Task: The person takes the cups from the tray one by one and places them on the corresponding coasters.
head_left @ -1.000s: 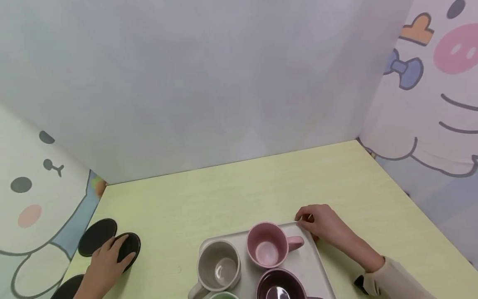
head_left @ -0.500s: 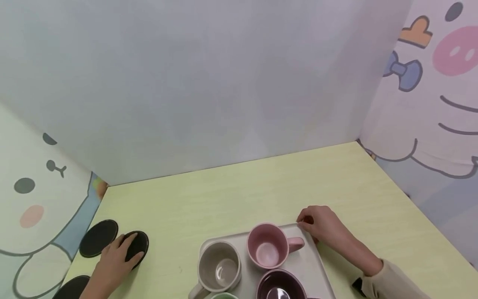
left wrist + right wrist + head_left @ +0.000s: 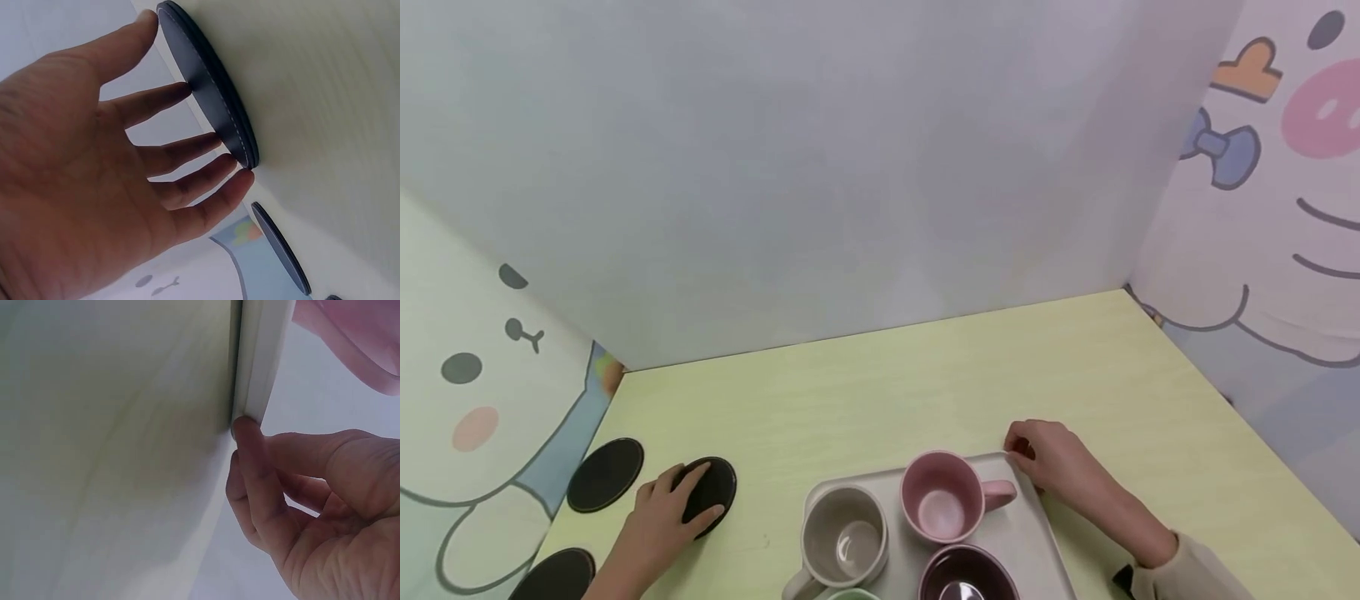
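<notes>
My left hand [image 3: 655,521] lies over a round black coaster [image 3: 713,492] on the table, its fingers spread and touching it. The left wrist view shows the coaster [image 3: 206,81] edge-on with pale stitching; thumb and fingertips of the left hand [image 3: 119,169] meet its top and rim. At the far right corner of a white tray [image 3: 1026,508], my right hand [image 3: 1056,458] pinches the rim. Up close, the right hand [image 3: 312,500] has thumb and index finger at the tray's corner [image 3: 259,369].
On the tray stand a pink mug [image 3: 940,497], a grey-beige mug [image 3: 844,537], a dark maroon mug [image 3: 966,575] and a partly cropped green one [image 3: 853,594]. Two more black coasters [image 3: 606,475] lie at the left table edge. Patterned walls [image 3: 1285,250] enclose the table.
My left hand has slid the coaster to the right, away from the coaster beside it. My right hand stays at the tray corner. The view has shifted slightly.
</notes>
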A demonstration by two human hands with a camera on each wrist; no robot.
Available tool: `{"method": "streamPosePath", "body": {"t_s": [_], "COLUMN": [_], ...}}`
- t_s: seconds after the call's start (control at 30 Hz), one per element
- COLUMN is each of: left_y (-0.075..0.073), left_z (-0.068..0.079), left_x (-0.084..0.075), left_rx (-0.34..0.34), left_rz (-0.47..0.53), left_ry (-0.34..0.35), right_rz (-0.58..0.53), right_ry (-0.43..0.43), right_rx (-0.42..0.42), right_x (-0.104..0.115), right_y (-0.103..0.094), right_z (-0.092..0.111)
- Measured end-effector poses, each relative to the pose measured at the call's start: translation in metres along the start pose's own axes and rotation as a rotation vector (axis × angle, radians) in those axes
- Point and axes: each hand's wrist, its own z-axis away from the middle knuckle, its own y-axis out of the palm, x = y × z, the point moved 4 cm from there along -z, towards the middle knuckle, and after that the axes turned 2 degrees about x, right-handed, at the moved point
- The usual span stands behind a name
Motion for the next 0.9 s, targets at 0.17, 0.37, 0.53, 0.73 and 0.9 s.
{"method": "streamPosePath", "body": {"t_s": [0.17,0.37,0.53,0.73,0.9], "left_y": [-0.002,-0.003,-0.003,-0.007,-0.01], "left_z": [0.001,-0.004,-0.016,-0.029,-0.041], "left_x": [-0.017,-0.033,-0.047,-0.063,-0.079], "left_rx": [-0.023,-0.04,-0.022,0.002,0.011], "left_rz": [-0.012,0.023,0.064,0.093,0.095], "left_ry": [0.011,0.056,0.079,0.084,0.119], "right_rz": [-0.01,-0.068,-0.135,-0.177,-0.195], "right_ry": [0.032,0.068,0.073,0.072,0.043], "right_rx": [0.004,0.024,0.045,0.056,0.066], "right_x": [-0.001,-0.003,-0.005,-0.008,-0.011], "right_y": [0.001,0.003,0.002,0.002,0.002], "right_z": [0.002,0.005,0.01,0.013,0.014]}}
